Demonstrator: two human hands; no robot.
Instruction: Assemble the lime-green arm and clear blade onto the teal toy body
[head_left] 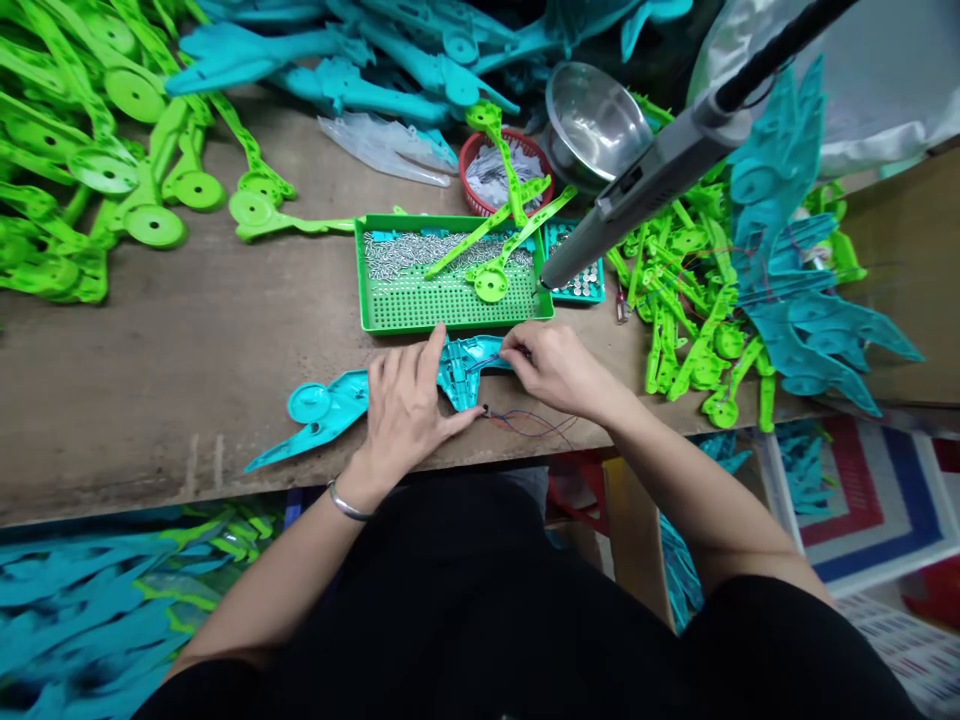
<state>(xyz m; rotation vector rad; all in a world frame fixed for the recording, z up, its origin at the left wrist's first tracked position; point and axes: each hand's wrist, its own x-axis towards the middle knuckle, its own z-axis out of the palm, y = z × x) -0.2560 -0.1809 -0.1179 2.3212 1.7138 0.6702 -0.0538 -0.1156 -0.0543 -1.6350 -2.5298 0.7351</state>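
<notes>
A long, wing-shaped teal plastic shell (pixel 337 402) lies near the table's front edge, its ribbed hollow side facing up at the middle. My left hand (pixel 405 400) rests over its left part and holds it, thumb stretched toward the lower tip. Thin red and blue wires (pixel 532 420) trail from a small dark piece (pixel 485 410) by that thumb. My right hand (pixel 559 368) is closed in a pinch at the shell's right arm, where a thin wire runs to the fingertips. The exact grip there is partly hidden.
Behind the shell sits a green tray (pixel 457 325) of screws with lime parts across it. A grey electric screwdriver (pixel 645 180) hangs over its right end. Beyond are a red basket (pixel 469 160) and a steel bowl (pixel 596 120). Lime parts (pixel 154 225) pile left; more (pixel 705 360) lie right.
</notes>
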